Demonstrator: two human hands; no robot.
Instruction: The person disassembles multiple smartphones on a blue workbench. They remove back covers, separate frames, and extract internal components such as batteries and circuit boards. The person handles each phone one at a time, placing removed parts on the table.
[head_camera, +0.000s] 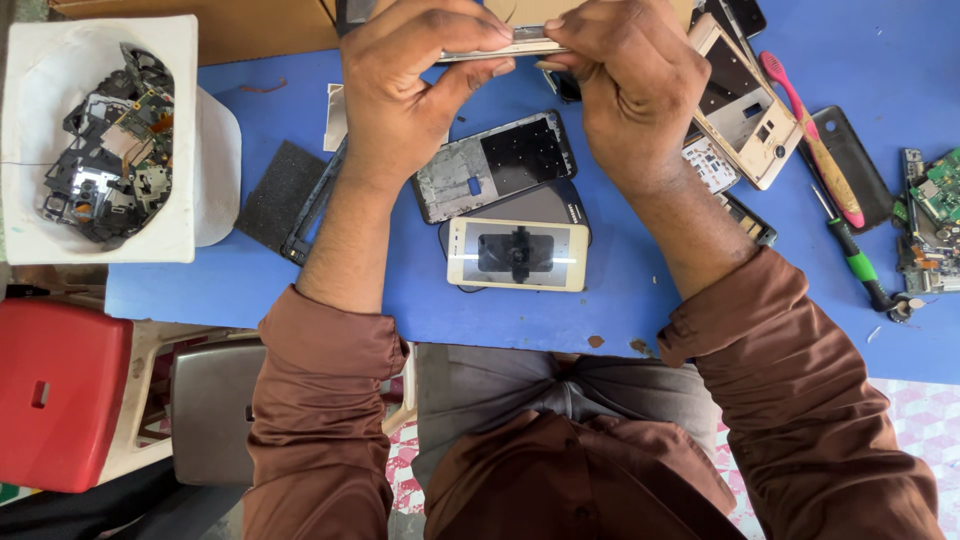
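Pinching a thin phone frame (500, 45) edge-on — left hand (405, 95) and right hand (630, 90) fingers closed on opposite ends, steadying it above the bench (640, 290).

Left hand (410, 90) and right hand (625, 85) pinching thin phone frame (500, 45), above blue table (640, 290)

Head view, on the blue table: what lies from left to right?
White tub of circuit scrap → black foam square → white-fronted phone → pink toothbrush → green-handled screwdriver → green circuit board.
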